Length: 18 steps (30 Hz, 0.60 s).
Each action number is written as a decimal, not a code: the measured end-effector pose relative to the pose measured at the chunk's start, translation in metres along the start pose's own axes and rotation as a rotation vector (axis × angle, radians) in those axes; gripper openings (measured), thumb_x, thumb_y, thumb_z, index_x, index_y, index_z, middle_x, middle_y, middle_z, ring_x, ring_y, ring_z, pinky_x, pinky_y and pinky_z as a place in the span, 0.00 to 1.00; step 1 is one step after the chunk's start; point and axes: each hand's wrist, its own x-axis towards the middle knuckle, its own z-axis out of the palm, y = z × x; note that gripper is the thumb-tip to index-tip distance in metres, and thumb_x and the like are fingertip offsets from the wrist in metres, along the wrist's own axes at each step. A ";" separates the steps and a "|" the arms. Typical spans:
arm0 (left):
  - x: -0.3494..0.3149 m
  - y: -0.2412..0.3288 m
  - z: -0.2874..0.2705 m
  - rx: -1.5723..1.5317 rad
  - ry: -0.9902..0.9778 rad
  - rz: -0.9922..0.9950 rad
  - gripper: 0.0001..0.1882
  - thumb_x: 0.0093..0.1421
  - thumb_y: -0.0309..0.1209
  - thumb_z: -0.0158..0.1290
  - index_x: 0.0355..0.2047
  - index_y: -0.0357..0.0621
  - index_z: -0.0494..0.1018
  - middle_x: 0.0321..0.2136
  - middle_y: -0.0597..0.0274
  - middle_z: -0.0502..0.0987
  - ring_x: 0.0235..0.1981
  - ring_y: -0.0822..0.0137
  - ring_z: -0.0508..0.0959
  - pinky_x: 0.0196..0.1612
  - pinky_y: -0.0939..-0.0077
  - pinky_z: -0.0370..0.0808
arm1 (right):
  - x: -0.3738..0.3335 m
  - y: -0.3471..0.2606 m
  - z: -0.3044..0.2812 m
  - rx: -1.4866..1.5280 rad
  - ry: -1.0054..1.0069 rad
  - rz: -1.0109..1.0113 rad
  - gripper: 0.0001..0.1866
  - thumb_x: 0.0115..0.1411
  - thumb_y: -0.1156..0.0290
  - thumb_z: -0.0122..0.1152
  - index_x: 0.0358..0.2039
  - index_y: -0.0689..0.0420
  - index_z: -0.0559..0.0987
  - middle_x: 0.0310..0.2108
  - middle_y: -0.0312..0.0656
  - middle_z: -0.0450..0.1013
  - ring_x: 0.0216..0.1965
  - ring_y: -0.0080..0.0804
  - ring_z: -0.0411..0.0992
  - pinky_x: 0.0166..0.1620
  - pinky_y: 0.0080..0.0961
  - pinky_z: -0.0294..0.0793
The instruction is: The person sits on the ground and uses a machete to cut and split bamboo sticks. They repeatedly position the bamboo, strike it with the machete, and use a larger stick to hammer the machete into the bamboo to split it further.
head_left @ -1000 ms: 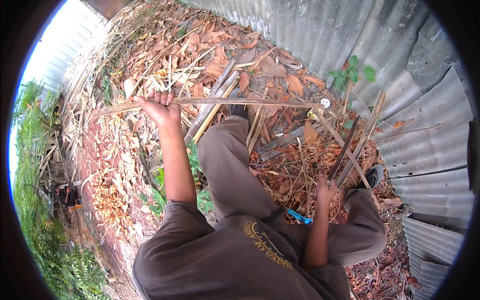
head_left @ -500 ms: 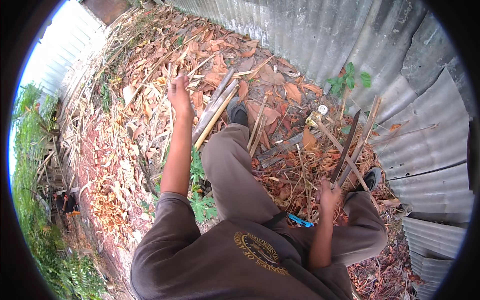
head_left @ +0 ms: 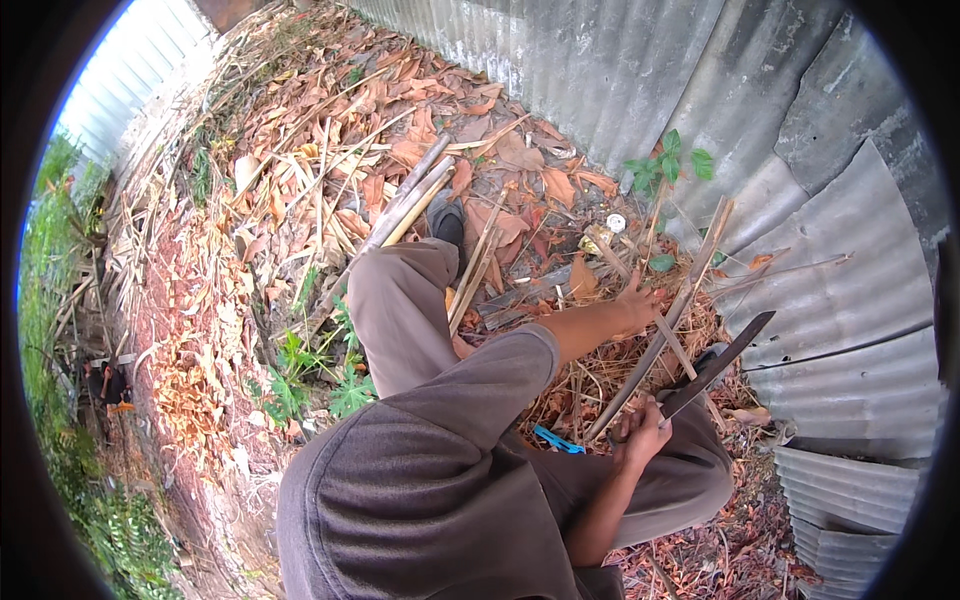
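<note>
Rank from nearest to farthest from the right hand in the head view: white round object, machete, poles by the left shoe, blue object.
From the right hand:
1. Machete: held in it.
2. Blue object: to its left.
3. White round object: ahead, on the ground.
4. Poles: ahead-left, by the left shoe.

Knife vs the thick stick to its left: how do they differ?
- Colour: the knife has a dark blade; the thick stick is paler greyish brown.
- Length: the thick stick looks clearly longer than the knife.
- Angle: in this view the thick stick slants more steeply than the knife.
Shared: both are long, narrow and fairly straight.
</note>
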 end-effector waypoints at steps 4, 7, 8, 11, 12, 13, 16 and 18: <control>-0.002 -0.015 0.023 0.015 -0.046 0.024 0.20 0.58 0.32 0.51 0.52 0.48 0.72 0.53 0.53 0.70 0.56 0.59 0.69 0.59 0.39 0.56 | -0.002 0.003 -0.002 0.110 0.034 0.041 0.04 0.61 0.75 0.55 0.33 0.57 0.69 0.12 0.28 0.55 0.09 0.17 0.51 0.11 0.19 0.53; -0.020 -0.031 0.042 -0.168 0.127 0.082 0.11 0.57 0.30 0.52 0.40 0.43 0.75 0.45 0.54 0.73 0.50 0.55 0.72 0.51 0.53 0.69 | -0.008 -0.003 0.004 0.179 0.058 0.020 0.05 0.60 0.74 0.56 0.29 0.58 0.70 0.12 0.28 0.55 0.10 0.17 0.51 0.13 0.19 0.54; -0.029 -0.034 0.029 -0.191 0.110 0.128 0.10 0.57 0.29 0.52 0.40 0.42 0.75 0.46 0.54 0.71 0.50 0.53 0.72 0.49 0.60 0.73 | -0.002 0.003 -0.005 0.182 0.087 0.029 0.05 0.59 0.74 0.56 0.31 0.57 0.69 0.13 0.29 0.55 0.10 0.18 0.51 0.13 0.20 0.55; -0.071 -0.053 0.028 -0.269 0.058 -0.013 0.20 0.60 0.39 0.54 0.48 0.42 0.67 0.52 0.52 0.68 0.56 0.50 0.67 0.54 0.53 0.67 | -0.003 -0.006 0.002 0.210 0.070 0.024 0.08 0.59 0.76 0.55 0.27 0.56 0.66 0.13 0.29 0.56 0.10 0.17 0.52 0.12 0.19 0.54; -0.082 -0.055 0.031 -0.233 0.088 -0.066 0.23 0.61 0.42 0.53 0.52 0.42 0.65 0.53 0.52 0.67 0.57 0.50 0.66 0.56 0.51 0.65 | -0.002 -0.004 0.000 0.237 0.043 0.022 0.08 0.60 0.77 0.55 0.26 0.56 0.66 0.13 0.29 0.57 0.10 0.16 0.53 0.12 0.19 0.54; -0.088 -0.058 0.045 -0.226 0.122 -0.109 0.25 0.62 0.44 0.52 0.54 0.44 0.64 0.54 0.51 0.67 0.58 0.50 0.65 0.57 0.49 0.62 | -0.002 -0.001 0.000 0.240 0.051 0.023 0.08 0.60 0.77 0.55 0.26 0.56 0.66 0.12 0.29 0.57 0.10 0.16 0.53 0.12 0.19 0.54; -0.089 -0.047 0.047 -0.169 -0.007 -0.167 0.28 0.62 0.48 0.50 0.58 0.48 0.63 0.52 0.51 0.71 0.58 0.49 0.67 0.58 0.46 0.59 | 0.003 0.003 -0.001 0.225 0.051 0.019 0.08 0.60 0.76 0.56 0.25 0.56 0.67 0.12 0.29 0.57 0.10 0.17 0.54 0.12 0.19 0.54; -0.089 -0.042 0.045 -0.146 -0.128 -0.181 0.27 0.63 0.49 0.49 0.57 0.48 0.65 0.48 0.51 0.74 0.55 0.49 0.70 0.58 0.47 0.60 | 0.001 0.002 -0.003 0.207 0.049 0.028 0.09 0.60 0.75 0.56 0.24 0.56 0.66 0.12 0.29 0.56 0.10 0.18 0.54 0.13 0.20 0.55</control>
